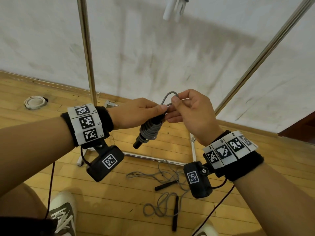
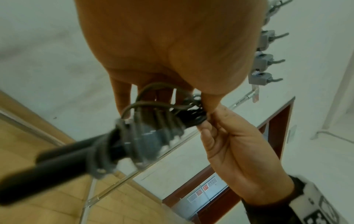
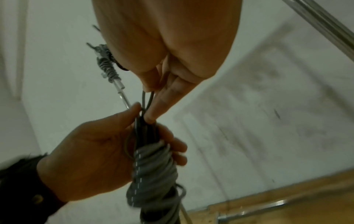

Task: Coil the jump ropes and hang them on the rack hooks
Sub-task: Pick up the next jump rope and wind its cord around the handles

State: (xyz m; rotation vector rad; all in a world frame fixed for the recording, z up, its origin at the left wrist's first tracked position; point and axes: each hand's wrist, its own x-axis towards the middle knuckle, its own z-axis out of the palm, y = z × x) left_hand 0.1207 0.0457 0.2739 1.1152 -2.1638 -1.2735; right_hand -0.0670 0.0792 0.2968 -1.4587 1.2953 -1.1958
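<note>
Between both hands, left grip holds coiled rope; right grip pinches its loop.

Wooden plank floor meets a scuffed white wall. White tape roll lies on the floor near the wall. Dark red door frame stands beside it.

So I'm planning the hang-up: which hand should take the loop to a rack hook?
Probably the right hand: it already pinches the loop, while the left hand holds the coiled jump rope.
</note>
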